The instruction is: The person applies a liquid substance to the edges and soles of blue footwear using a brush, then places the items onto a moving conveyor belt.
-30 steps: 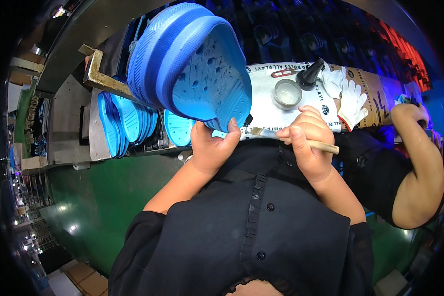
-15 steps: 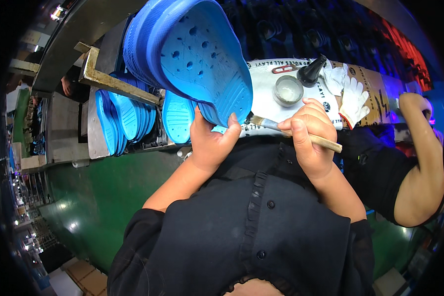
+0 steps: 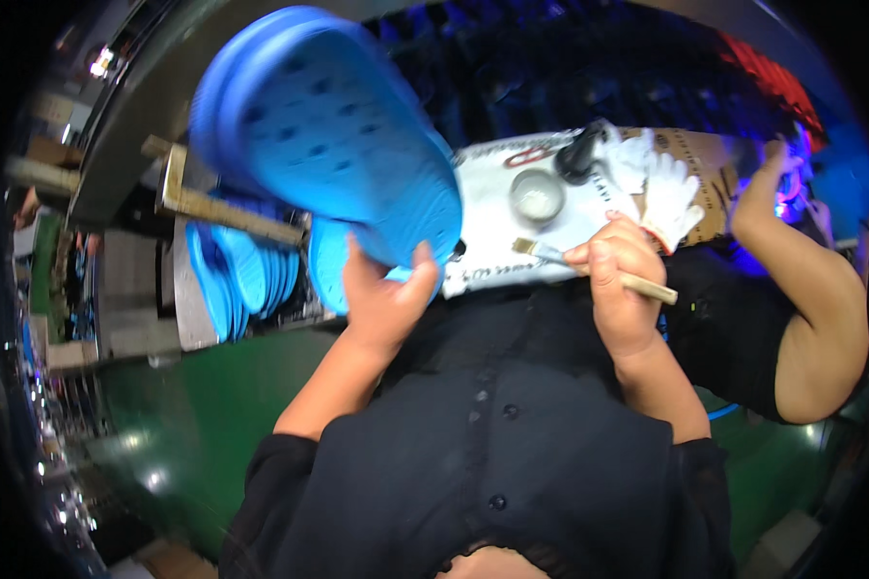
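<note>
My left hand (image 3: 388,297) grips the heel end of blue foam clogs (image 3: 357,145) with small holes, which look nested together and are blurred by motion. The thumb lies over the edge and the other fingers are partly hidden. My right hand (image 3: 632,285) holds a flat brush (image 3: 550,253) by its wooden handle, bristles pointing left, apart from the clog. Just beyond the bristles, a small round cup (image 3: 538,198) with whitish contents stands on a white printed sheet (image 3: 488,207). Under the held clogs, another blue foam piece (image 3: 328,261) shows in part.
Blue foam pieces (image 3: 246,270) stand in a row at left, below a wooden bar (image 3: 232,212). Behind the cup are a black nozzle bottle (image 3: 577,159), a small red tool (image 3: 528,155) and white gloves (image 3: 668,198). Another person's arm (image 3: 801,261) is at right.
The clogs and my left hand have shifted left in the picture. The brush has come away from the clog's heel edge, its bristles now over the white sheet near the cup.
</note>
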Demonstrator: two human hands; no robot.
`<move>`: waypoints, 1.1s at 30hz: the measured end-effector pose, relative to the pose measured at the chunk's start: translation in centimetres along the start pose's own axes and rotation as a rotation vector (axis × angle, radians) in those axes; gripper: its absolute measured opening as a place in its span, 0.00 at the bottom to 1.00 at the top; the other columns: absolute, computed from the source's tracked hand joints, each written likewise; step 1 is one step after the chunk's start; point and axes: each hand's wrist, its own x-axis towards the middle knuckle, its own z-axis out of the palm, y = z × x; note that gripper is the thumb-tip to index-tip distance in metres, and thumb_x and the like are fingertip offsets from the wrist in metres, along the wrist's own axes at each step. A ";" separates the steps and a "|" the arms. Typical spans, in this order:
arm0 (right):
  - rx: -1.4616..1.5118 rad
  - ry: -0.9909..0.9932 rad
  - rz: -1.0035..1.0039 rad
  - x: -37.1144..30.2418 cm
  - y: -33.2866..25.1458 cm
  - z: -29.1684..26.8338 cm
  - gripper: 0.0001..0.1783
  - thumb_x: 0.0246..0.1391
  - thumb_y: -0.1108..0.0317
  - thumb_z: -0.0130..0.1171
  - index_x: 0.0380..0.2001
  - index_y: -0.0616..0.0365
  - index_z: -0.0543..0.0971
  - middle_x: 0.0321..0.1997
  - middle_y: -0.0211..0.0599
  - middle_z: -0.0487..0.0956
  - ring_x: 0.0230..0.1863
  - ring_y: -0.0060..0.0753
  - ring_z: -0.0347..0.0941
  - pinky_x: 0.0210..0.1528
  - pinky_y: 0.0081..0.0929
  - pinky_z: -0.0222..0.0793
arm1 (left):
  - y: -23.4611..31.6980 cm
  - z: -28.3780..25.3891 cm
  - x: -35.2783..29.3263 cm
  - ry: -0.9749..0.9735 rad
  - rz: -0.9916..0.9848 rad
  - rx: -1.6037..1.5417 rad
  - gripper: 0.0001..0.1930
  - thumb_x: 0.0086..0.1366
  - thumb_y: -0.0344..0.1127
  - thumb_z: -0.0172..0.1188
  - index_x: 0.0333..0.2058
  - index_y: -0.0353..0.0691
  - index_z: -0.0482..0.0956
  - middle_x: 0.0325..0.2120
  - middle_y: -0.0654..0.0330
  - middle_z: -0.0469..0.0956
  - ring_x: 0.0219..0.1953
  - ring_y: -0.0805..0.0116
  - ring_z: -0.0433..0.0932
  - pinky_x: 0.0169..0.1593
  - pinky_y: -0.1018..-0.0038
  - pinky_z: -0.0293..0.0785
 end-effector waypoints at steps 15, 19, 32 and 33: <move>0.057 0.422 0.449 -6.5 5.5 -10.6 0.16 0.58 0.71 0.46 0.19 0.65 0.77 0.19 0.36 0.74 0.21 0.24 0.68 0.27 0.21 0.64 | 14.3 24.2 14.3 -1.377 -0.498 -0.646 0.33 0.51 0.32 0.59 0.55 0.35 0.56 0.27 0.56 0.75 0.14 0.74 0.73 0.17 0.81 0.71; 0.186 0.466 0.557 -7.2 6.1 -11.5 0.17 0.59 0.68 0.47 0.20 0.65 0.77 0.20 0.36 0.75 0.22 0.23 0.68 0.27 0.21 0.64 | 20.1 39.4 21.4 -0.759 -0.687 -1.029 0.24 0.63 0.40 0.54 0.47 0.22 0.64 0.37 0.44 0.75 0.37 0.61 0.78 0.37 0.78 0.78; 0.452 0.479 0.636 -7.7 8.9 -10.6 0.16 0.59 0.67 0.49 0.23 0.66 0.79 0.21 0.33 0.77 0.22 0.19 0.69 0.27 0.17 0.66 | -2.4 10.3 10.1 -0.378 0.044 0.287 0.13 0.56 0.30 0.59 0.41 0.33 0.74 0.37 0.56 0.76 0.39 0.67 0.75 0.45 0.75 0.70; 0.456 0.475 0.641 -7.4 8.9 -10.1 0.16 0.59 0.67 0.49 0.23 0.66 0.79 0.21 0.33 0.77 0.22 0.19 0.69 0.27 0.17 0.66 | -3.4 6.0 8.7 -0.212 0.084 0.433 0.12 0.53 0.28 0.60 0.38 0.34 0.73 0.40 0.53 0.74 0.42 0.65 0.73 0.47 0.74 0.69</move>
